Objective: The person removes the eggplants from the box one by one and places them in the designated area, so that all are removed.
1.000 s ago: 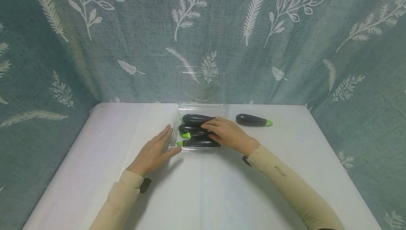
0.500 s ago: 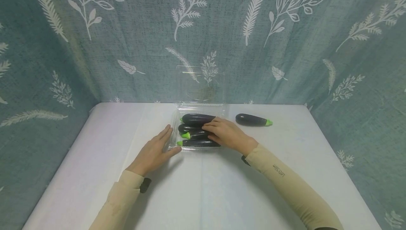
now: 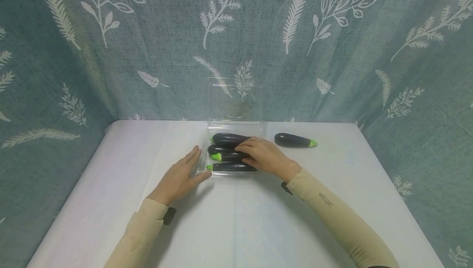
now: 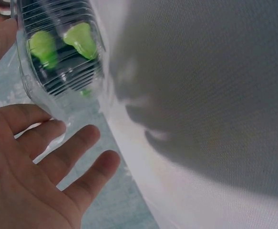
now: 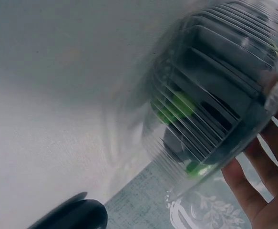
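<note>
I see the person's left forearm (image 3: 138,231) slanting in from seven o'clock, the left hand (image 3: 177,182) spread, fingers (image 3: 191,158) straight toward one, thumb apart. The right forearm (image 3: 338,212) reaches in from between four and five, the right hand's (image 3: 267,156) fingers pointing toward ten.

Your eggplants (image 3: 230,139) are glossy purple-black, their caps (image 3: 216,157) and stems bright lime green, and the single eggplant (image 3: 292,140) on the right matches them. The plastic container (image 4: 29,88) is clear, patterned with fine parallel ribs. Beneath it you have a plain white table covering (image 3: 221,223); the curtain (image 3: 177,17) is grey-teal, printed with white leaves and sprigs. Your sleeves (image 3: 142,229) are beige, the right one marked with dark lettering (image 3: 325,199).
</note>
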`<state>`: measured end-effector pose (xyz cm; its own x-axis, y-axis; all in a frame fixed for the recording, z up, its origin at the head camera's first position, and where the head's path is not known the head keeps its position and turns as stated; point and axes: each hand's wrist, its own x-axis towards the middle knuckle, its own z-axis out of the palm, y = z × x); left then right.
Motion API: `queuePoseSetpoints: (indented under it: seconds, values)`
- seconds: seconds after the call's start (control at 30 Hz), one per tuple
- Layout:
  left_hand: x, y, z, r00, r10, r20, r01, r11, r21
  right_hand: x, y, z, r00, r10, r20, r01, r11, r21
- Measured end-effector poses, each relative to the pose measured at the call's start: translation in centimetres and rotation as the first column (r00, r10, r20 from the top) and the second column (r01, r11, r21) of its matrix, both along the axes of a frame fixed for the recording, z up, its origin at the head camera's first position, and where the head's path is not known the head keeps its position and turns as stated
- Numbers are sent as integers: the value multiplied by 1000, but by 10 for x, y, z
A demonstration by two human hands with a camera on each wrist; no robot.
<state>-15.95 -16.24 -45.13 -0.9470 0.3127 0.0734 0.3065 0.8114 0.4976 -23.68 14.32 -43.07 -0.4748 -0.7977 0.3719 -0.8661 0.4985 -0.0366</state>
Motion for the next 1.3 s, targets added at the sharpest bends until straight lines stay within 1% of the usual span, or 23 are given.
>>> queuePoseSetpoints:
  seconds: [0.27,0.47,0.53,0.7,0.83,1.0,1.17,1.3]
  values:
    - [-1,1,-1,1000,-7,4,7,1000,-3,4,4,7,1000,12,2,-12,998,-64]
    - [-1,1,1,1000,-5,-1,5,1000,-5,7,6,12,999,-12,29,15,996,-93]
    - [-1,0,2,1000,-4,0,4,1000,-2,8,8,14,999,-24,27,27,994,-110]
    - [-1,0,3,1000,-6,-7,6,1000,-1,9,14,21,999,-49,-10,46,987,-152]
    - [-1,0,3,1000,-7,-5,7,1000,-2,8,22,28,997,-77,-23,72,983,-168]
    - [-2,0,3,1000,-6,9,6,1000,2,10,34,32,993,-115,-20,109,977,-185]
    - [-1,0,2,1000,-3,9,3,1000,7,11,50,34,990,-141,-10,135,966,-222]
    - [-1,0,1,1000,-2,7,2,1000,4,11,64,34,985,-171,17,170,954,-246]
